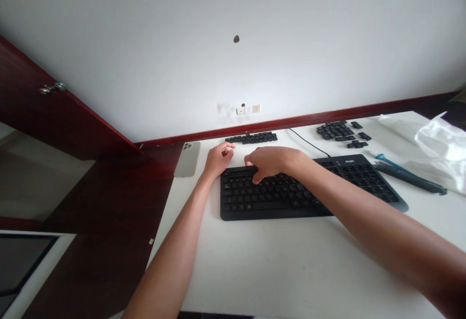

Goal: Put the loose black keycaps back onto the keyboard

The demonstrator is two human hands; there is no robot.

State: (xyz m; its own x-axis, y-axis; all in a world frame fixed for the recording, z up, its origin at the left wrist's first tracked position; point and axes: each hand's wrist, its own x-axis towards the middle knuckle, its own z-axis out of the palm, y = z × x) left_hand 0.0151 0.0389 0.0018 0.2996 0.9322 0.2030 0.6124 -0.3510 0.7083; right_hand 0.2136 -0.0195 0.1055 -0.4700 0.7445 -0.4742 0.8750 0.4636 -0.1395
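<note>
A black keyboard (269, 206) lies on the white table, its right-hand section showing bare sockets where keycaps are off. Just beyond its top left corner is my left hand (218, 158), index finger stretched toward a row of loose black keycaps (255, 138) and the other fingers loosely bent. My right hand (271, 160) hangs over the keyboard's upper left part, thumb above the keys and apart from the fingers, which point down toward the top edge. Some of its fingertips are hidden behind the hand. I see nothing held in either hand.
A phone (187, 159) lies at the table's left edge. More loose keycaps (333, 130) are grouped at the back right. Right of the keyboard are a blue-handled tool (388, 160), a dark strip-like object (411, 177) and white plastic (442, 139). A cable (309, 142) runs backward.
</note>
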